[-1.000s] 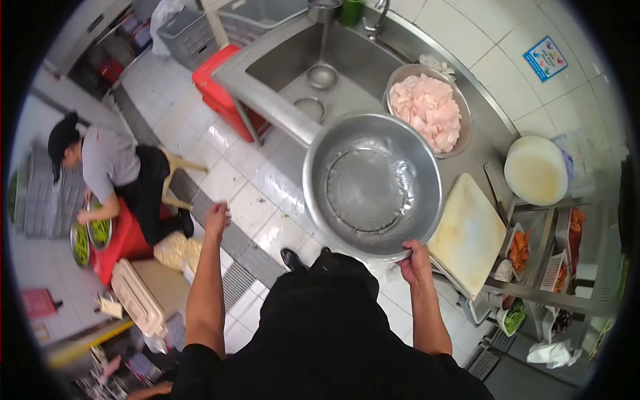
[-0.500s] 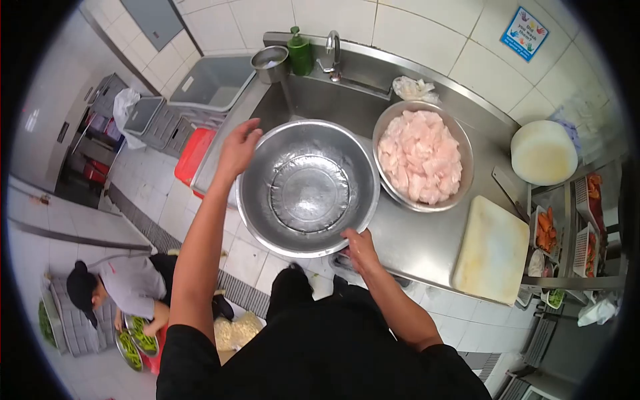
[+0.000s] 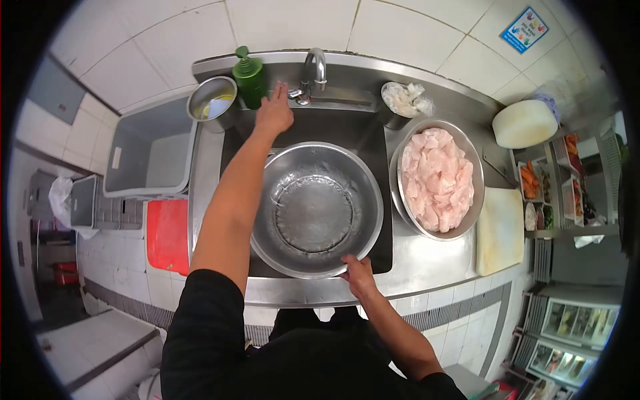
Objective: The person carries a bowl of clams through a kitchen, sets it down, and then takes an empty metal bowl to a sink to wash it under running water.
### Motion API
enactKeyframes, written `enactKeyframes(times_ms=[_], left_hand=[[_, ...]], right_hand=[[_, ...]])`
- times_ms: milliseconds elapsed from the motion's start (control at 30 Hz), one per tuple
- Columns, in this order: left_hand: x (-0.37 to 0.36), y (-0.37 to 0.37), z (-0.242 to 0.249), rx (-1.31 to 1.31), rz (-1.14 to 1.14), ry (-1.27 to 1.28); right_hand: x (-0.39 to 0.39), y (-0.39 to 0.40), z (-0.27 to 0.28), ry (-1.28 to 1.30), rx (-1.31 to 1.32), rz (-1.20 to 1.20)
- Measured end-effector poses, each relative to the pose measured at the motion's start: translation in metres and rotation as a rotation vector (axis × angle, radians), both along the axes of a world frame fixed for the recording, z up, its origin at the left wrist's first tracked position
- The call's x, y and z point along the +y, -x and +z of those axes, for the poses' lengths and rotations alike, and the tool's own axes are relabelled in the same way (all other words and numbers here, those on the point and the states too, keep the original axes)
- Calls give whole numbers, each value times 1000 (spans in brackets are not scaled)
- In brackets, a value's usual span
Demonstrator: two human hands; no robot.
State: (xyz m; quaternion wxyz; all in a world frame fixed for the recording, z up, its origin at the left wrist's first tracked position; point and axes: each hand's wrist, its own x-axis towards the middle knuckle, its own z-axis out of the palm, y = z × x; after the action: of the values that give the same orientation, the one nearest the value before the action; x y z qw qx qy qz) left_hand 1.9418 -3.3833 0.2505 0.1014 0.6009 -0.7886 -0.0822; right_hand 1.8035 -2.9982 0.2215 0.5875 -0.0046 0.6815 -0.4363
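Observation:
A large steel basin (image 3: 315, 217) sits over the sink (image 3: 233, 143), with a little water or wet sheen on its bottom. My right hand (image 3: 360, 276) grips its near right rim, thumb over the edge. My left hand (image 3: 273, 113) stretches across the sink, fingers extended, the fingertips right at the lever of the tap (image 3: 315, 73). Close beside that hand stands a green pump bottle (image 3: 250, 81). To the right, a steel bowl (image 3: 473, 220) holds a heap of pale pink raw meat (image 3: 440, 177).
A steel pot (image 3: 212, 100) stands at the left corner, beside a grey crate (image 3: 150, 147) and a red lid (image 3: 167, 237). A container of crumpled plastic (image 3: 405, 100) is behind the meat. Rightward are a cutting board (image 3: 500, 230), a round block (image 3: 525, 125) and vegetable shelves.
My left hand has gone from beside the basin's left rim to the tap. The basin now lies over the sink, my right hand still on its rim. The view has turned; the co-worker is out of sight.

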Motion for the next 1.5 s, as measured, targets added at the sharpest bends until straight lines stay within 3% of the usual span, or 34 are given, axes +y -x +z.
enactKeyframes(times_ms=[100, 133, 233, 333, 400, 467, 500, 567, 600, 633, 700, 800, 833, 900, 933, 1000, 1067, 1100, 1167, 1233, 1267, 1300, 1400, 1500], left_hand=[[-52, -2, -44, -96, -27, -76], [-67, -4, -44, 34, -24, -283], [-71, -15, -39, 20, -104, -447], [-40, -54, -61, 633, -117, -552], [12, -85, -83, 938, 37, -682], [82, -109, -82, 1262, 285, -970], [100, -127, -127, 1411, 470, -1126], [145, -144, -167, 1532, 522, -1042], [157, -151, -175, 1545, 529, -1034], [166, -158, -180, 1509, 601, -990], [173, -165, -177, 1478, 682, -944], [167, -159, -118, 1106, 688, -849], [159, -156, -124, 1113, 689, -848], [140, -148, -141, 709, 418, -515], [134, -139, -117, 713, 416, -516], [125, -115, -23, 406, 267, -483], [111, -108, 5, 354, 175, -432], [108, -106, 18, 300, 88, -376], [112, -111, 59, 301, 65, -336], [120, -115, 92, 296, 44, -295], [125, -115, 106, 243, 51, -222], [128, -114, 111, 192, 58, -151], [132, -107, 99, 229, 59, 49], [114, -112, 48, 296, 66, 118]], right_hand=[[-8, -8, -16, -3, 14, -52], [-7, -11, -21, 61, -29, -37], [-17, -15, -41, 105, -32, -77], [-33, -7, -58, 53, 34, -124], [-43, 2, -67, 16, 69, -149], [-54, 12, -80, 19, 115, -92], [-64, 14, -76, 23, 119, -85], [-83, 14, -62, 160, 169, 82], [-96, 19, -64, 293, 564, 207], [-114, 22, -59, 428, 960, 332], [-157, 27, -38, 400, 1471, 312], [-234, 21, -19, 492, 767, 570], [-259, 16, -15, 497, 586, 663], [-301, -2, -12, 417, 234, 596], [-315, -9, -9, 409, 252, 676], [-336, -25, 5, 397, 272, 754], [-349, -35, 24, 432, 641, 1242], [-350, -31, 25, 425, 643, 1240], [-353, -15, 29, 512, 1009, 1225], [-353, 2, 18, 491, 1035, 1208], [-345, 3, 19, 384, 1162, 1088], [-341, 5, 16, 275, 1282, 964], [-350, -1, -5, 214, 1399, 994], [-347, -7, 34, 349, 1305, 1074]])
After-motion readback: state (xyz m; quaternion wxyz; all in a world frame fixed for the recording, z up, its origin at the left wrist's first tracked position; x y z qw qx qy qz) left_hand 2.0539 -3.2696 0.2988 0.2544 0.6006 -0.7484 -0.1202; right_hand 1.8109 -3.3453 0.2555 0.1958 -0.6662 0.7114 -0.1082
